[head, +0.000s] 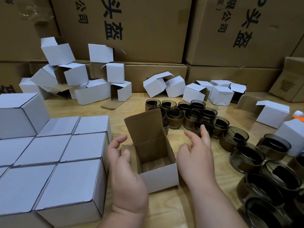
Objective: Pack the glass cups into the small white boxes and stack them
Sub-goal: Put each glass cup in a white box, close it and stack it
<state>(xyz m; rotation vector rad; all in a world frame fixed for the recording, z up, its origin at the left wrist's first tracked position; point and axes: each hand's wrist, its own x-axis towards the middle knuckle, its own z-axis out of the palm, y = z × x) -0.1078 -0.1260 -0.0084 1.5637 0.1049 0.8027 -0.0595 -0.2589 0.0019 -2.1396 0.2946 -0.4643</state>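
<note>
An open small white box (160, 180) stands on the wooden table in front of me, its brown lid flap upright and its inside showing no cup. My left hand (126, 175) grips the box's left side flap between thumb and fingers. My right hand (197, 155) hovers just right of the box with loosely spread fingers, holding nothing. Several dark glass cups (190, 116) with brown sleeves stand behind the box and run down the right side (248, 158). Closed white boxes (65, 162) sit packed in rows at my left, with one more stacked on top (19, 116).
Several open, unfilled white boxes (92, 91) lie tumbled along the back of the table (164, 209), with more at the right (271, 116). Large brown cartons (148, 30) form a wall behind. An orange and white object (298, 114) pokes in at the right edge.
</note>
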